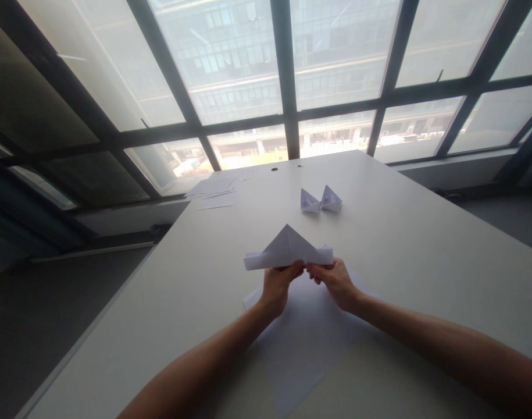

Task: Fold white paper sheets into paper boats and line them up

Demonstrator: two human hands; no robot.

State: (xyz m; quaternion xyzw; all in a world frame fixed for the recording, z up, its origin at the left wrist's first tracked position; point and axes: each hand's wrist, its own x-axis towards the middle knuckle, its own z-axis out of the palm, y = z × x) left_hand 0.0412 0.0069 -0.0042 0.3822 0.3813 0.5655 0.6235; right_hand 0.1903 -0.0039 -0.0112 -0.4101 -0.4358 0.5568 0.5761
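A folded white paper (287, 250), with a crisp triangular peak above a straight band, is held up over the table (440, 279). Its lower edge is pinched near the middle by the left hand (279, 283) and the right hand (333, 280), which are brought close together, wrists bent inward. Some fingers are hidden, and both forearms are cut off by the frame. Smooth flat paper (309, 355) is partly covered below. Beyond, two small pointed paper boats (332, 201) are set side by side; loose sheets (211, 187), hard to count, are spread at the far left.

The head camera looks forward and down across the table (422, 250).
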